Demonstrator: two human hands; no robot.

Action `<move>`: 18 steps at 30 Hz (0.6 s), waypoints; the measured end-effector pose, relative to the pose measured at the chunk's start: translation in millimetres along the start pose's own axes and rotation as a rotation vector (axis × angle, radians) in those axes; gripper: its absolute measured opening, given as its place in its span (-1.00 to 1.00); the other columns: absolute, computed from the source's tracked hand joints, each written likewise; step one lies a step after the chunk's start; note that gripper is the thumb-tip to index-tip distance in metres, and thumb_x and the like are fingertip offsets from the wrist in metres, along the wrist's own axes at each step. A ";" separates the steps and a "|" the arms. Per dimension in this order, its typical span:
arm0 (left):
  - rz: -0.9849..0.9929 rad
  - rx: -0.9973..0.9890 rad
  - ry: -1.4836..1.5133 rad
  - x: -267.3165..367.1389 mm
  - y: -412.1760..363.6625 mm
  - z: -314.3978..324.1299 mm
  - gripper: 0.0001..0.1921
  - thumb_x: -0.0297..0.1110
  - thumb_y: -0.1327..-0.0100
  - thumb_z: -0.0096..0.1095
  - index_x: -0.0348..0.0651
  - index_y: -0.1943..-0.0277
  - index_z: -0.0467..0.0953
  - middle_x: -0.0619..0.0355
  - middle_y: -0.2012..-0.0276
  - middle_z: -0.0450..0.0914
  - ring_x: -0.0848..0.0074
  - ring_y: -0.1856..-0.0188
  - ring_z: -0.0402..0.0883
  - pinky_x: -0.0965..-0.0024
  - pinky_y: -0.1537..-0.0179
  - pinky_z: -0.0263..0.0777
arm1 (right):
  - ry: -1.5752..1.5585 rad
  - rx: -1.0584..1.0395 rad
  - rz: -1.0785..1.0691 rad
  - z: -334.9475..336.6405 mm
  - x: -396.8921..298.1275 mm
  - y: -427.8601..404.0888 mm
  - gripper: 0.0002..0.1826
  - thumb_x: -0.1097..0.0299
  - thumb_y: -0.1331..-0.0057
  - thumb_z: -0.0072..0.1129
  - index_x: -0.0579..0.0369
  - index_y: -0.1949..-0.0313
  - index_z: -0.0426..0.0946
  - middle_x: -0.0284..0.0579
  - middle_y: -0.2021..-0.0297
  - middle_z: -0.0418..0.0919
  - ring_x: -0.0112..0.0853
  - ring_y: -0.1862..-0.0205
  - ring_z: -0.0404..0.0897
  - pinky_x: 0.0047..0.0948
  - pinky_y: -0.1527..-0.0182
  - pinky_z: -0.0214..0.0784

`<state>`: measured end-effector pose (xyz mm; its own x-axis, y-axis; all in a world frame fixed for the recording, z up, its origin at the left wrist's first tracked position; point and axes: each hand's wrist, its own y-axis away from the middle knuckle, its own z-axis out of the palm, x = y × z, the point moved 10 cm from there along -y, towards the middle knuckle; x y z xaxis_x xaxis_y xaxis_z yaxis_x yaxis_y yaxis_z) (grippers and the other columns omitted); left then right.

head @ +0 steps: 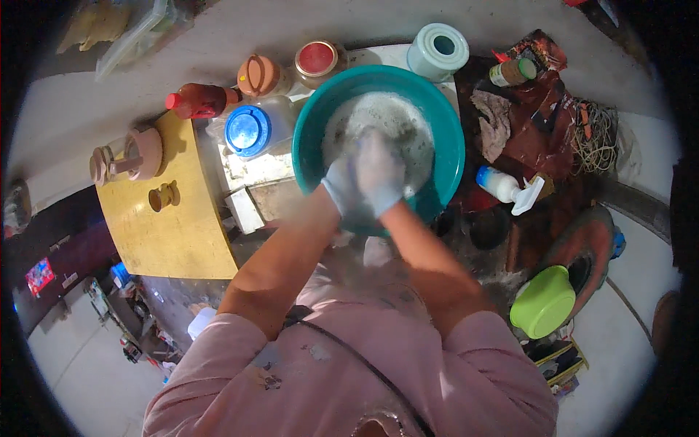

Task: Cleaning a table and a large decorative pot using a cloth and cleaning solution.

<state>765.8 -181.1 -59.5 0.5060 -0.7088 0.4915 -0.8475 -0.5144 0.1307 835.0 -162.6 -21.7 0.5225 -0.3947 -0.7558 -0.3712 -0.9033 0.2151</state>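
A large teal plastic basin [299,136] stands before me with foamy, greyish soapy water [382,112] in it. Both hands wear pale, light-blue-white gloves and are over the water, pressed close together near the basin's middle. My left hand [344,180] is at the left of the pair, partly hidden beside the right. My right hand [380,172] is strongly blurred, its fingers pointing towards the far side. A dark bluish patch shows between the hands, but blur hides whether they hold anything.
Left of the basin stand a blue-lidded jar [247,131], a red bottle [199,101] and a yellow board [180,218] bearing a small brass-coloured cup [163,196]. A pale green round container [438,52] is behind. To the right are a spray bottle [499,184], a cloth [493,123] and a lime-green bowl [543,303].
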 end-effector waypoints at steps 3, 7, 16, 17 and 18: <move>-0.299 0.014 0.674 -68.6 15.4 84.2 -0.56 -0.25 -0.34 0.12 -0.04 -0.27 0.44 0.04 -0.12 0.57 0.23 -0.13 0.56 0.22 -0.17 0.42 | -0.075 -0.207 0.332 24.5 70.6 -40.3 -0.56 0.03 -0.54 -0.30 0.03 -0.13 0.44 0.22 -0.05 0.57 0.15 -0.04 0.57 0.09 -0.06 0.38; -0.296 -0.196 0.152 -28.9 8.0 23.5 -0.37 -0.06 -0.33 0.07 -0.21 -0.37 0.27 -0.13 -0.37 0.31 0.05 -0.35 0.31 0.11 -0.39 0.17 | 0.094 -0.114 0.159 16.4 10.1 8.7 -0.63 0.06 -0.52 -0.21 0.01 -0.05 0.46 0.18 0.05 0.59 0.14 0.02 0.57 0.10 -0.02 0.39; -0.683 0.101 1.196 -54.6 35.8 44.2 -0.63 -0.45 -0.29 0.20 -0.15 -0.16 0.47 0.01 0.02 0.63 0.38 0.12 0.65 0.31 0.09 0.54 | 0.282 -0.183 0.280 4.3 87.4 -49.4 -0.57 -0.08 -0.51 -0.25 -0.07 -0.11 0.37 0.21 0.12 0.63 0.22 0.10 0.59 0.15 0.04 0.40; -0.575 0.149 0.972 -51.6 30.3 27.3 -0.50 -0.34 -0.22 0.31 -0.16 -0.23 0.41 -0.02 -0.03 0.56 0.33 0.05 0.62 0.30 0.06 0.54 | 0.271 -0.084 0.238 -7.0 97.3 -54.5 -0.58 -0.07 -0.52 -0.25 -0.07 -0.12 0.33 0.22 0.20 0.66 0.23 0.17 0.62 0.17 0.09 0.42; -0.469 0.194 0.749 -44.6 24.8 9.1 -0.34 -0.23 -0.15 0.42 -0.18 -0.29 0.35 -0.05 -0.09 0.49 0.27 -0.03 0.59 0.29 0.03 0.54 | 0.275 -0.022 0.209 -18.7 99.0 -57.1 -0.53 -0.14 -0.51 -0.25 -0.08 -0.14 0.32 0.23 0.20 0.66 0.23 0.16 0.61 0.17 0.07 0.42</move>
<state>723.7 -166.6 -86.0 0.4986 0.0586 0.8648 -0.5046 -0.7917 0.3445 922.3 -153.2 -97.2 0.6255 -0.5993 -0.4996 -0.4771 -0.8004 0.3629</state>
